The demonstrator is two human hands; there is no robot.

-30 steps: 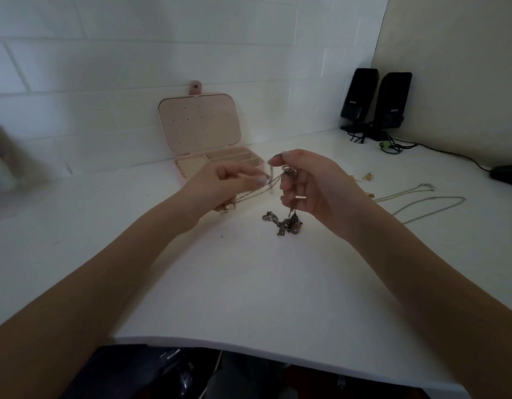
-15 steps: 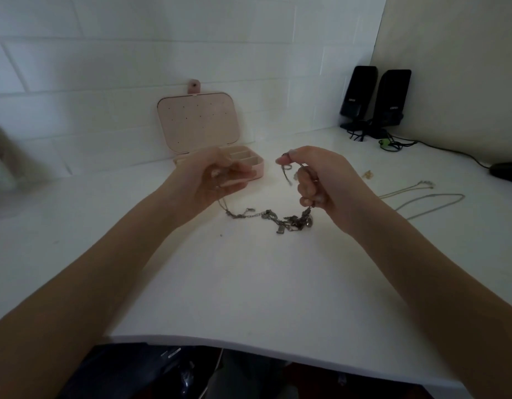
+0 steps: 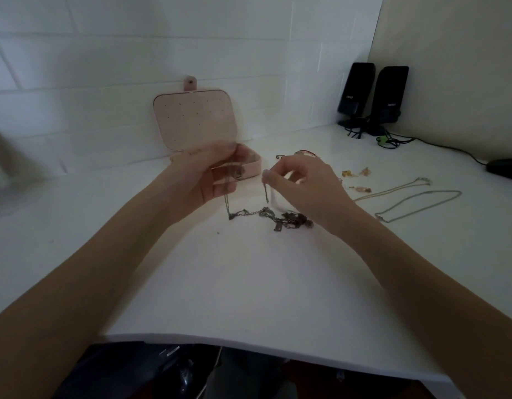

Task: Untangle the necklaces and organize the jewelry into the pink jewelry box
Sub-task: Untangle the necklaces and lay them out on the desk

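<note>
Left hand [image 3: 204, 174] is raised above the worktop [image 3: 249, 283], just in front of the pink jewelry box [image 3: 195, 122]; fingers curled, grip closed on one strand of the dark tangled necklace [image 3: 277, 218]. The strand drops from the grip to the worktop, then runs right into the knotted bunch lying below and between both hands. Right hand [image 3: 300, 185] pinches a second strand end between thumb and forefinger; that end hangs short beneath the pinch, above the bunch. Box lid stands open against the wall; box base is partly hidden behind the left hand.

Right of the hands: small gold pcs [image 3: 355, 174] near, then a gold chain [image 3: 392, 190] and a silver chain [image 3: 418, 204], laid out separately, well apart from the tangle. Two black speakers [image 3: 372, 93] at far right corner.

Vs. 0.5 s ago: right hand has shifted, now pinching with fingertips pointing left; left hand has lifted slightly toward the box. Bunch position on worktop approx. unchanged.
</note>
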